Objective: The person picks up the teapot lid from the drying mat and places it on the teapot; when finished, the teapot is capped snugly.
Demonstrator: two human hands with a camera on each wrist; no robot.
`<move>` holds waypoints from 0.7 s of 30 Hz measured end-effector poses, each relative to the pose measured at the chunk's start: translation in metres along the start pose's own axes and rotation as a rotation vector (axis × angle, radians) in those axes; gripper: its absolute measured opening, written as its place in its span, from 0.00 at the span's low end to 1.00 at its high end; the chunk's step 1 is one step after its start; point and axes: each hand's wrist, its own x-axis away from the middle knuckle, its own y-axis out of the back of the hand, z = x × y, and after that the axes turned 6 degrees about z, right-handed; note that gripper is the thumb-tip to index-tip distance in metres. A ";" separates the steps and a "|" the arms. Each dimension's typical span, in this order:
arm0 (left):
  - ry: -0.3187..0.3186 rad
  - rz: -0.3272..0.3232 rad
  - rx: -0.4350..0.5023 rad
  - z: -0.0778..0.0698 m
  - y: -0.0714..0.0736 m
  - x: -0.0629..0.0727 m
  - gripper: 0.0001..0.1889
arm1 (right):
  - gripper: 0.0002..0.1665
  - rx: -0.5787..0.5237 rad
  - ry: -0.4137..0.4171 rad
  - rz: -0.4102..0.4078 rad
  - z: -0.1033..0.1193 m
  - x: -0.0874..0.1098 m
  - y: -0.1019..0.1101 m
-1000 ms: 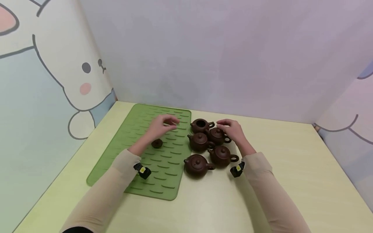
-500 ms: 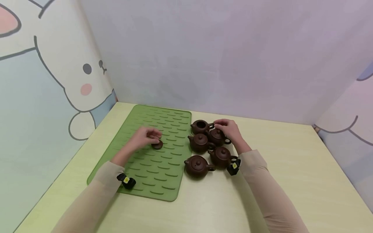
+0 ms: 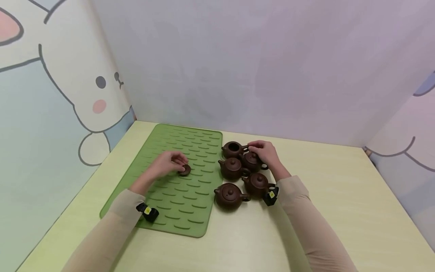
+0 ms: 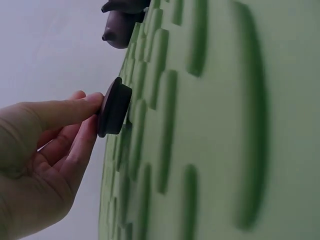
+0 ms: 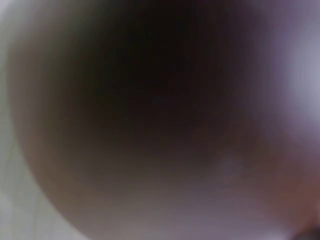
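My left hand (image 3: 168, 164) pinches a small dark brown teapot lid (image 4: 114, 107) by its top between thumb and fingers, at the green mat (image 3: 176, 211). In the left wrist view the lid's flanged underside faces the mat; a gap between them is hard to judge. A lidless brown teapot (image 3: 228, 152) stands at the back, its round opening showing. My right hand (image 3: 266, 153) holds that pot's handle at its right end with the fingertips, above a lidded teapot (image 3: 251, 163). A blurred dark shape fills most of the right wrist view.
Other lidded brown teapots stand close together right of the mat: one in the middle (image 3: 231, 170), one at front right (image 3: 255, 186), one at front left (image 3: 227, 198). The pale table (image 3: 340, 196) extends to the right; a wall (image 3: 238, 75) rises behind.
My left hand has come down and left from above the mat to the lid and now pinches it. The right hand has moved slightly left onto the lidless teapot's handle.
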 end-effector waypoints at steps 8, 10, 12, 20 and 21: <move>-0.033 -0.031 -0.035 -0.028 0.000 -0.018 0.13 | 0.19 -0.007 -0.004 0.000 -0.001 0.000 0.000; -0.048 -0.038 -0.038 -0.035 -0.002 -0.026 0.13 | 0.19 -0.008 -0.004 -0.003 -0.002 0.000 0.000; -0.064 -0.048 -0.030 -0.041 -0.005 -0.034 0.13 | 0.19 -0.010 -0.008 -0.005 -0.002 0.000 0.000; -0.119 -0.117 0.017 -0.063 -0.022 -0.064 0.13 | 0.18 -0.022 -0.016 -0.014 -0.003 0.000 -0.002; -0.125 -0.127 0.028 -0.067 -0.025 -0.067 0.13 | 0.17 -0.023 -0.017 -0.014 -0.003 0.001 -0.002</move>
